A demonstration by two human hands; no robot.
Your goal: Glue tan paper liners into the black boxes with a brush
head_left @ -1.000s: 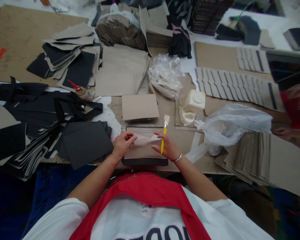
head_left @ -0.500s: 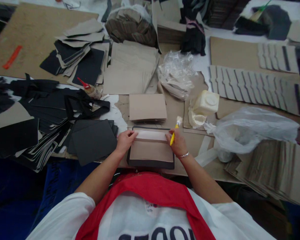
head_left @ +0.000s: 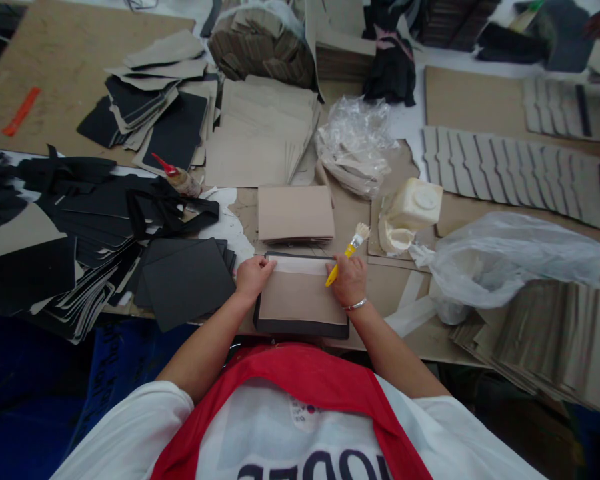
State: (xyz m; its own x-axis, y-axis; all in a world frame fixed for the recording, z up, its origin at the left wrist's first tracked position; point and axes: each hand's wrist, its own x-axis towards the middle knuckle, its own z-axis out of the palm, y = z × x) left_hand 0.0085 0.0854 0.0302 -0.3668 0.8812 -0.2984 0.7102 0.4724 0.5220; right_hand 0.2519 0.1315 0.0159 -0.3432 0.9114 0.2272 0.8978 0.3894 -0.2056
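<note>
A tan panel [head_left: 303, 300] on a black backing [head_left: 300, 329] lies in front of me at the table's near edge. Along its far side runs a white strip [head_left: 300, 265]. My left hand [head_left: 254, 276] is closed, thumb and fingers pinching the strip's left end. My right hand [head_left: 350, 280] is wrapped round the yellow handle of a paintbrush [head_left: 349, 251], its bristles pointing away and to the right. That hand's fingertips also touch the strip's right end. Just beyond lies a small stack of tan panels [head_left: 295, 213].
Black panels [head_left: 187, 280] lie to the left, near a red-tipped glue bottle [head_left: 180, 177]. A cut-open plastic container [head_left: 415, 210], a clear plastic bag [head_left: 515, 257] and stacked boards [head_left: 540, 333] stand on the right. Further back is a crumpled plastic bag [head_left: 355, 140].
The white strip now lies flatter and closer to the panel's far edge. My right hand has moved slightly left, tilting the brush further right. Another person's hand appears at top right.
</note>
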